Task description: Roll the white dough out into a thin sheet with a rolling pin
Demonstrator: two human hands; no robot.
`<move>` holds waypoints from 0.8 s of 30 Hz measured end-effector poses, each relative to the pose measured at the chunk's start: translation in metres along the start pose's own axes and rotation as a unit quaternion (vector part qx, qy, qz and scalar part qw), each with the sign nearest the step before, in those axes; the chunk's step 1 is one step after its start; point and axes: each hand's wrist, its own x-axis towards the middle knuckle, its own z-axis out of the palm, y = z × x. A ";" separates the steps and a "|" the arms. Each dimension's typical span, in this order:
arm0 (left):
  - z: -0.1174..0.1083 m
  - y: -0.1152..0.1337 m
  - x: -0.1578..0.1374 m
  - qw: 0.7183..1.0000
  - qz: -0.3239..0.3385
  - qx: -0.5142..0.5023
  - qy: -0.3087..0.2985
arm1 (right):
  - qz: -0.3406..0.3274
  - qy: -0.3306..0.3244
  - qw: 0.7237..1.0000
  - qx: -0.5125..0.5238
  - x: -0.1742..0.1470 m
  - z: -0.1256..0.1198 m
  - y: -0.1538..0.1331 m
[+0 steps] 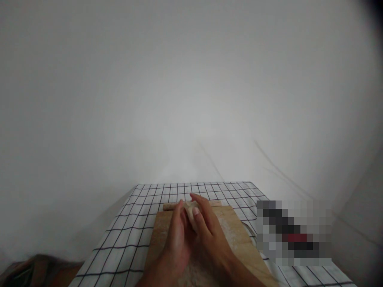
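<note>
Above floured board (242, 229): dough piece (190, 209), one, clamped between left hand (176, 235) and right hand (210, 225), grip together; could tear if squeezed hard, or stick if underfloured.

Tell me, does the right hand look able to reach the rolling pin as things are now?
Probably yes: the rolling pin lies just beyond the right hand, its right end uncovered. But this hand is cupped with the left hand around the dough and may have to release it first.

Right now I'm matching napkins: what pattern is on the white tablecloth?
The white tablecloth has a thin black grid, seen in the head view.
</note>
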 end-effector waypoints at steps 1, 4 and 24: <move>-0.001 0.002 0.000 1.000 -0.015 0.003 -0.017 | -0.025 -0.010 0.999 -0.031 0.003 -0.004 0.003; -0.001 0.008 -0.002 0.994 -0.061 0.022 -0.092 | -0.091 -0.047 0.988 -0.112 0.011 -0.017 0.008; 0.007 -0.009 -0.010 0.977 -0.116 0.006 -0.179 | 0.031 0.076 0.996 0.022 0.021 -0.018 -0.005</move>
